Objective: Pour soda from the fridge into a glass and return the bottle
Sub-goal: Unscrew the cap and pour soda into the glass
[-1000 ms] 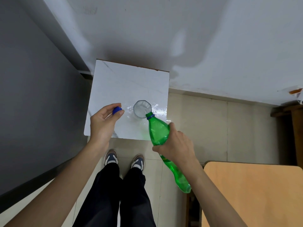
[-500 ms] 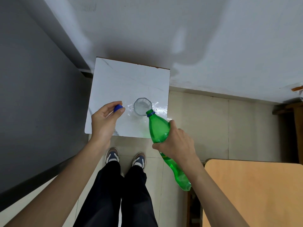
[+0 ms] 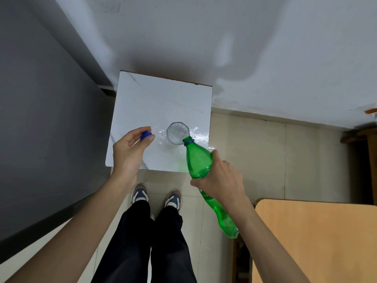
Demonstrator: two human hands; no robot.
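**Student:** What does the right hand point(image 3: 221, 181) hold?

**Instructor:** A green bottle point(image 3: 199, 160), gripped around its middle with fingers and thumb wrapped closed. The bottle is tilted steeply, base toward the person and raised, neck pointing away and down. Its open mouth, ringed by a blue collar, sits at the near right edge of the glass point(image 3: 177, 133).

**Student:** And the glass itself?

**Instructor:** It stands upright on the white tabletop point(image 3: 155, 99), toward the near right part of the surface. Seen from above, its rim looks many-sided. Pale, bubbly contents show inside, though the level cannot be judged from this angle. Shiny patches mark the tabletop around the glass.

**Student:** The left hand point(image 3: 128, 152)?

**Instructor:** It hovers over the near left part of the tabletop, just left of the glass and apart from it. The blue cap point(image 3: 146, 135) is pinched between thumb and fingertips; the other fingers are curled loosely.

**Student:** What surrounds the scene?

**Instructor:** The small white table stands against a pale wall point(image 3: 224, 37), with a dark grey panel point(image 3: 40, 119) to the left. Below, black trousers point(image 3: 142, 242) and two shoes point(image 3: 140, 195) stand on a tiled floor point(image 3: 255, 156). A wooden table point(image 3: 316, 242) fills the lower right corner, just beside the right forearm.
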